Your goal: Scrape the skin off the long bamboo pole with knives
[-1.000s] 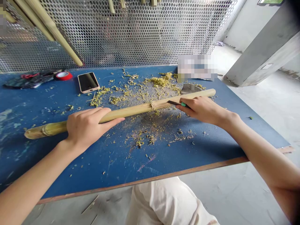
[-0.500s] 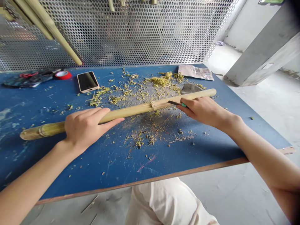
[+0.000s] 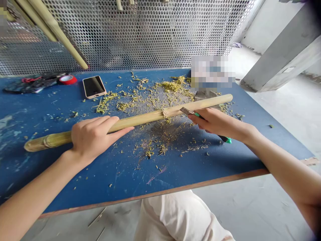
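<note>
A long pale bamboo pole (image 3: 140, 118) lies across the blue table, with a frayed, split ring near its middle and a greener, thicker end at the left. My left hand (image 3: 92, 135) rests over the pole and holds it. My right hand (image 3: 215, 123) grips a green-handled utility knife (image 3: 227, 140), whose blade (image 3: 187, 111) touches the pole's upper side. Behind the pole, close to my right hand, lies a dark metal blade (image 3: 204, 95), possibly a hatchet head; the pole hides part of it.
Yellow-green shavings (image 3: 173, 86) cover the blue table (image 3: 75, 177). A phone (image 3: 94, 86), a red tape roll (image 3: 67, 79) and dark cloth (image 3: 32, 86) lie at the back. A perforated metal screen (image 3: 125, 33) stands behind the table, with bamboo poles (image 3: 55, 31) leaning at the upper left.
The knife has tilted in my right hand, its green handle end now showing below the hand. The blade sits more upright against the pole. My left hand has barely moved.
</note>
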